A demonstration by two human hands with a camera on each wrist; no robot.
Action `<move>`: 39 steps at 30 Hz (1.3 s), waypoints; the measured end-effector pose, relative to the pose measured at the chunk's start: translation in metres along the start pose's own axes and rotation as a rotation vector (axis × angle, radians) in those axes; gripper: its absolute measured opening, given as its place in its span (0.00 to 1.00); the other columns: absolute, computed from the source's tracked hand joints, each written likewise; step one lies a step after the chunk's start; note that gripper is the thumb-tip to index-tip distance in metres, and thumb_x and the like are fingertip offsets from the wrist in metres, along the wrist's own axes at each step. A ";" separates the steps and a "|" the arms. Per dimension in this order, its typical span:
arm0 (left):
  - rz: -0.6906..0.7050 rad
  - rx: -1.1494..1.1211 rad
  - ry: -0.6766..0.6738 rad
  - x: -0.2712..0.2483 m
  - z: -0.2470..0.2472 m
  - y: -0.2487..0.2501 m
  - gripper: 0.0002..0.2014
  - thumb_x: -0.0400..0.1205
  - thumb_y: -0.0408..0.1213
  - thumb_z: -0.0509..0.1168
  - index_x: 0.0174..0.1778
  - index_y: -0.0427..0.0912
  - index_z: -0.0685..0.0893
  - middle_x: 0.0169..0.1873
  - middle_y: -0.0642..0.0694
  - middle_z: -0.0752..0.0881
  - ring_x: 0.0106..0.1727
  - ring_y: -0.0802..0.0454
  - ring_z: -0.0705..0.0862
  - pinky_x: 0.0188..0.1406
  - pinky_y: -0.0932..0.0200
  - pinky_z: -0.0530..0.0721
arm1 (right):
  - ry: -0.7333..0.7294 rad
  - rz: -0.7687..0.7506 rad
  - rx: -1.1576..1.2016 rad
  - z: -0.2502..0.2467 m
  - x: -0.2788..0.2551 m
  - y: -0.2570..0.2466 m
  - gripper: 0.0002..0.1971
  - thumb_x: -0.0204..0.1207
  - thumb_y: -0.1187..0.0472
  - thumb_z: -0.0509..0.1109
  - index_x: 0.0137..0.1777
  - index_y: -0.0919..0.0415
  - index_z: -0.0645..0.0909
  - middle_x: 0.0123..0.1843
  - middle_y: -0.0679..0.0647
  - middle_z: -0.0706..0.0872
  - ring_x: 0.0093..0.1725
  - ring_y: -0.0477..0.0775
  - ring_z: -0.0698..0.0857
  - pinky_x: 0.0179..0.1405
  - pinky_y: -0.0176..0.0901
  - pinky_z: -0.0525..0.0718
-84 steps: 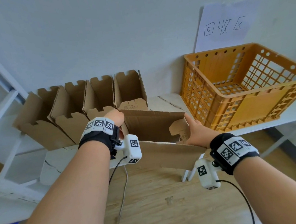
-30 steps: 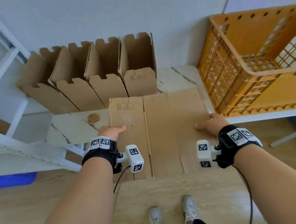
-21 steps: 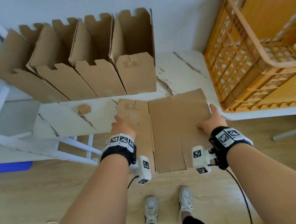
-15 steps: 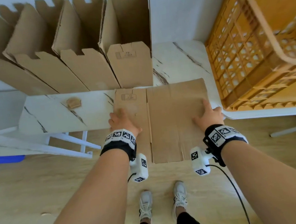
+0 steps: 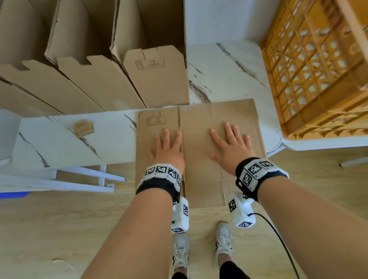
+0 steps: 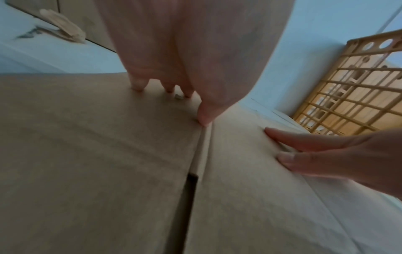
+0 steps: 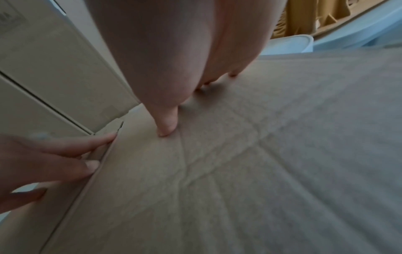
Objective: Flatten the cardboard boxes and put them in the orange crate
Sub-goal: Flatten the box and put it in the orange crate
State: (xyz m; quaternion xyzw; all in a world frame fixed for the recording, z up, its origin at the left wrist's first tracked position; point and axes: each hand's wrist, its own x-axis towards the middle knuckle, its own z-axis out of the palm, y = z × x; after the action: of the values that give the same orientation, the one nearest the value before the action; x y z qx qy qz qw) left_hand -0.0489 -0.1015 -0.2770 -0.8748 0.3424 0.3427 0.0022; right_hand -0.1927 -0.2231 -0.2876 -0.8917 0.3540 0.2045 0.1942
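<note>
Two hands: both lie flat, fingers straight and spread, palms down on one flattened cardboard box [image 5: 203, 160].
Left hand [image 5: 167, 151]: presses the narrower left panel, its fingers [image 6: 204, 116] ending right at the box's lengthwise seam.
Right hand [image 5: 230, 147]: presses the wider right panel, apart from the left hand, with the seam between them.
Flattened cardboard box: its far half lies on the marble-patterned counter [image 5: 223, 71]; its near half overhangs the counter's front edge above the wooden floor [image 5: 40, 234].
Upright boxes [image 5: 92, 58]: several open cartons stand in a row at the back of the counter, the nearest one touching the flattened box's far edge.
Orange crate [image 5: 329, 60]: sits to the right of the flattened box, near but not touching it.
Cardboard scrap [image 5: 83, 127]: lies on the counter left of the flattened box.
</note>
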 end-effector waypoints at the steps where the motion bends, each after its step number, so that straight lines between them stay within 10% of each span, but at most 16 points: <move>1: -0.004 -0.038 0.038 -0.003 0.000 -0.001 0.34 0.87 0.36 0.52 0.83 0.59 0.40 0.82 0.51 0.31 0.83 0.44 0.33 0.82 0.36 0.43 | -0.006 0.004 0.001 -0.002 0.000 -0.001 0.34 0.84 0.40 0.51 0.83 0.38 0.36 0.85 0.52 0.29 0.83 0.56 0.30 0.82 0.63 0.37; 8: -0.391 -0.208 0.178 -0.033 0.014 -0.044 0.34 0.82 0.57 0.58 0.82 0.62 0.50 0.83 0.43 0.41 0.83 0.35 0.49 0.77 0.30 0.60 | 0.045 0.068 0.136 -0.017 -0.002 0.003 0.36 0.81 0.57 0.63 0.84 0.39 0.49 0.87 0.52 0.39 0.85 0.56 0.40 0.83 0.61 0.46; 12: -0.374 -0.255 0.192 -0.036 0.008 -0.054 0.33 0.82 0.52 0.62 0.82 0.61 0.55 0.77 0.38 0.56 0.71 0.35 0.72 0.64 0.43 0.80 | 0.173 0.420 0.164 -0.015 -0.019 0.019 0.42 0.73 0.37 0.69 0.83 0.39 0.51 0.85 0.60 0.48 0.84 0.63 0.50 0.80 0.66 0.54; 17: -0.406 -0.291 0.165 -0.043 -0.005 -0.051 0.37 0.80 0.47 0.66 0.82 0.59 0.55 0.68 0.36 0.68 0.64 0.36 0.77 0.57 0.47 0.81 | 0.168 0.518 0.278 -0.020 -0.035 0.017 0.44 0.71 0.39 0.73 0.82 0.40 0.52 0.72 0.64 0.66 0.74 0.67 0.65 0.67 0.61 0.76; 21: -0.449 -0.337 0.194 -0.061 -0.019 -0.048 0.43 0.78 0.40 0.69 0.83 0.44 0.50 0.72 0.34 0.68 0.68 0.36 0.76 0.59 0.48 0.79 | 0.273 0.586 0.370 -0.035 -0.047 0.003 0.43 0.72 0.54 0.73 0.82 0.49 0.52 0.71 0.65 0.66 0.72 0.67 0.68 0.69 0.61 0.74; 24: -0.426 -0.402 0.211 -0.075 -0.033 -0.048 0.28 0.77 0.42 0.68 0.70 0.35 0.68 0.64 0.36 0.78 0.60 0.38 0.81 0.47 0.52 0.78 | 0.401 0.637 0.501 -0.045 -0.061 -0.010 0.36 0.71 0.66 0.66 0.79 0.56 0.57 0.70 0.65 0.66 0.67 0.69 0.73 0.66 0.62 0.77; 34: -0.248 -0.901 0.183 -0.129 -0.092 -0.064 0.24 0.73 0.42 0.73 0.62 0.34 0.81 0.53 0.41 0.84 0.45 0.43 0.81 0.36 0.56 0.75 | 0.727 0.599 0.720 -0.096 -0.130 -0.026 0.33 0.73 0.61 0.65 0.79 0.60 0.61 0.72 0.66 0.72 0.71 0.68 0.71 0.70 0.60 0.72; 39: -0.174 -0.797 0.207 -0.154 -0.132 -0.051 0.19 0.79 0.40 0.66 0.62 0.31 0.80 0.62 0.36 0.78 0.61 0.40 0.78 0.59 0.48 0.78 | 0.863 0.537 0.783 -0.124 -0.155 -0.039 0.32 0.73 0.59 0.65 0.79 0.58 0.63 0.71 0.63 0.73 0.69 0.67 0.74 0.67 0.60 0.75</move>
State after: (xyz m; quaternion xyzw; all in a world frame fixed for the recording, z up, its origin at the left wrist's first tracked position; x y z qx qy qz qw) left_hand -0.0209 -0.0022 -0.0949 -0.8628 0.1063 0.3571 -0.3418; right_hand -0.2398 -0.1723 -0.0972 -0.6372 0.6596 -0.2758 0.2877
